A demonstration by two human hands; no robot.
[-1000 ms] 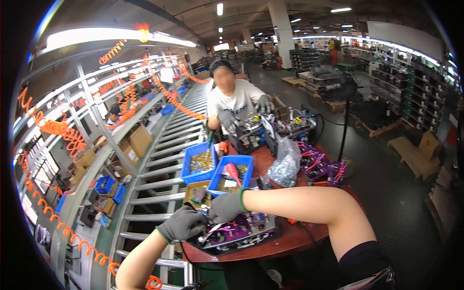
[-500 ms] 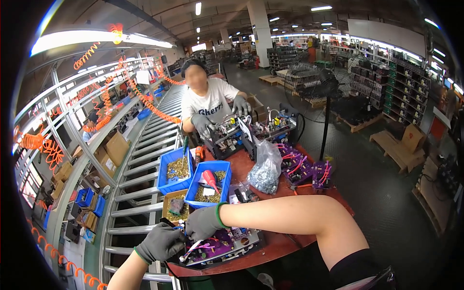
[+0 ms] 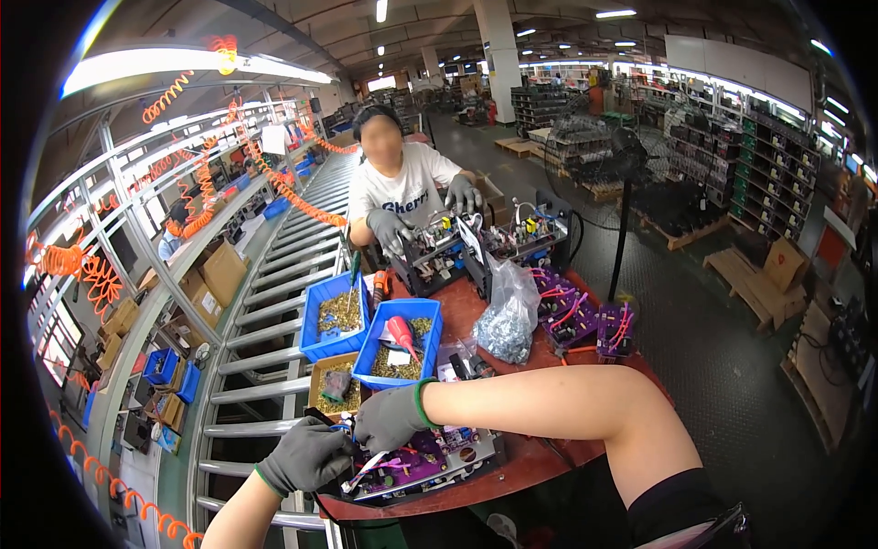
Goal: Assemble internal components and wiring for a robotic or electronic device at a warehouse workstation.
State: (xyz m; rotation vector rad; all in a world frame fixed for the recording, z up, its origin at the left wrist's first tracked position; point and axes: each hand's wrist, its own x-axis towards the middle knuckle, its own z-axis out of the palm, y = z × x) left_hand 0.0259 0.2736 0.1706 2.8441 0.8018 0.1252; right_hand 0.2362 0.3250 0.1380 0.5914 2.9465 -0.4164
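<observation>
At the near edge of a round red surface (image 3: 512,462), a purple circuit board (image 3: 416,462) lies flat. Both gloved hands meet over its left end: left hand (image 3: 306,455) and right hand (image 3: 391,416) each pinch small wiring, grips narrow. Blue bins (image 3: 402,322) of screws sit just beyond.

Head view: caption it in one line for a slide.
Two grey-gloved hands, left hand and right hand, work on a purple circuit board beside blue plastic bins.
</observation>
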